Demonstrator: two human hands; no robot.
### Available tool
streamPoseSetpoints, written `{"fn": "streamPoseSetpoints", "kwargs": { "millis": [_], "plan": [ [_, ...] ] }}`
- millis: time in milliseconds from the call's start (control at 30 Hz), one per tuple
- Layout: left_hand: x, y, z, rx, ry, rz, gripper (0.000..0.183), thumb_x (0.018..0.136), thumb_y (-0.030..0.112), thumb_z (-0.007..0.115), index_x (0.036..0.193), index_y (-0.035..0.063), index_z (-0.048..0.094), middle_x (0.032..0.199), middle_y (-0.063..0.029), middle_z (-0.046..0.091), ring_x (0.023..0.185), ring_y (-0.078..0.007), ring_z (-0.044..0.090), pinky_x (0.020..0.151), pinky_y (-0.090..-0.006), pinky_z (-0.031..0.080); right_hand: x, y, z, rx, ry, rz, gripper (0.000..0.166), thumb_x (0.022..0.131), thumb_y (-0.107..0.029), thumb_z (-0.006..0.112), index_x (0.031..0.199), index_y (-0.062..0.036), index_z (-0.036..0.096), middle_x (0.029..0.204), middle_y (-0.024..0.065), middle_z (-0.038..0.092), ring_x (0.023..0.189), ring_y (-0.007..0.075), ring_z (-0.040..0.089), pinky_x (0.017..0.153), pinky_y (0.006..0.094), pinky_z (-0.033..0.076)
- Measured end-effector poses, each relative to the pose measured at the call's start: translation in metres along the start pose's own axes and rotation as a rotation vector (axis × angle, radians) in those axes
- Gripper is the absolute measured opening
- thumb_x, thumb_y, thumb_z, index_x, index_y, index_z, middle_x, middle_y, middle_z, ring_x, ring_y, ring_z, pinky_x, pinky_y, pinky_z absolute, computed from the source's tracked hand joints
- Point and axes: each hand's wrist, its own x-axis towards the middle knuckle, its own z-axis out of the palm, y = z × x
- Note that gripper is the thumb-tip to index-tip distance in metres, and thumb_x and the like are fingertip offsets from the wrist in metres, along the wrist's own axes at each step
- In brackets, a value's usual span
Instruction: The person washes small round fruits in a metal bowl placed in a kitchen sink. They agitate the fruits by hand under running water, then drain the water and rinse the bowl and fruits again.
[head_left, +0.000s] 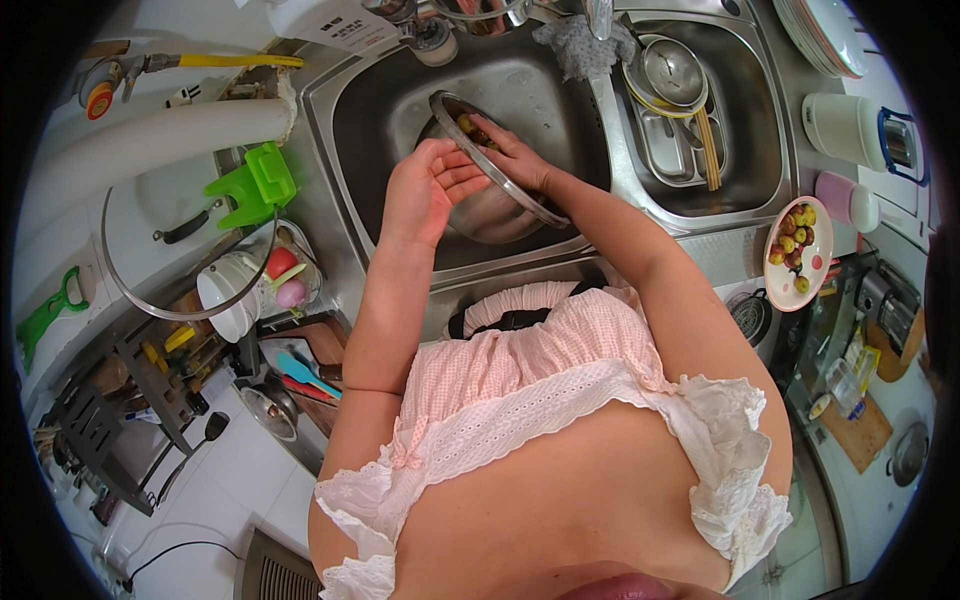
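Observation:
A steel bowl (499, 214) is tipped steeply on its side in the left basin (581, 120) of a double steel sink. Small round yellow-brown fruit, apparently jujubes (466, 124), lies inside it. My right hand (516, 156) reaches into the bowl's mouth, its fingers spread over the fruit; its grip is partly hidden. On the bowl's outer side, my left hand (431, 178) shows its palm with fingers apart, the fingertips close to or against the rim. Whether it bears the bowl's weight is unclear. More of the same fruit sits on a dotted oval plate (777, 294) at the right.
The right basin holds a divided steel tray (664, 154), wooden chopsticks (709, 154) and stacked bowls (673, 71). A grey cloth (574, 49) hangs over the divider. At left are a glass lid (142, 304), white bowls (225, 292) and a green plastic holder (259, 184).

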Motion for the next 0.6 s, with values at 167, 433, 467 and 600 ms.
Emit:
{"fn": "streamPoseSetpoints", "kwargs": {
  "millis": [167,433,467,600],
  "plan": [
    [0.002,-0.001,-0.001,0.011,-0.018,-0.011,0.020,0.084,0.018,0.048,0.089,-0.0004,0.056,0.084,-0.0148,0.062,0.076,-0.0236,0.063,0.072,-0.0365,0.055,0.001,0.005,0.000,0.013,0.001,0.010,0.058,0.089,-0.031,0.050,0.140,-0.0137,0.027,0.143,0.0138,0.028,0.130,0.0316,0.028,0.107,0.0364,0.021],
    [0.003,-0.003,-0.005,0.049,0.038,-0.007,0.020,0.083,0.020,0.051,0.087,0.0016,0.057,0.083,-0.0126,0.063,0.073,-0.0212,0.063,0.068,-0.0337,0.054,0.004,0.011,0.001,-0.026,0.049,-0.060,0.057,0.089,-0.033,0.051,0.138,-0.0143,0.031,0.143,0.0137,0.029,0.130,0.0307,0.029,0.107,0.0357,0.021],
    [0.004,-0.005,-0.008,0.068,0.061,-0.007,0.020,0.083,0.021,0.051,0.087,0.0024,0.057,0.083,-0.0119,0.063,0.072,-0.0205,0.062,0.067,-0.0327,0.054,0.005,0.013,-0.001,-0.043,0.066,-0.051,0.056,0.089,-0.033,0.051,0.138,-0.0137,0.032,0.142,0.0140,0.029,0.130,0.0302,0.029,0.107,0.0353,0.021],
    [0.025,-0.024,-0.049,0.032,0.225,0.015,0.015,0.081,0.021,0.057,0.085,0.0065,0.058,0.079,-0.0056,0.062,0.070,-0.0156,0.061,0.063,-0.0285,0.050,0.011,0.017,-0.014,0.041,0.195,0.021,0.048,0.090,-0.032,0.050,0.131,-0.0094,0.043,0.138,0.0144,0.037,0.128,0.0260,0.034,0.106,0.0325,0.024]
  ]
}}
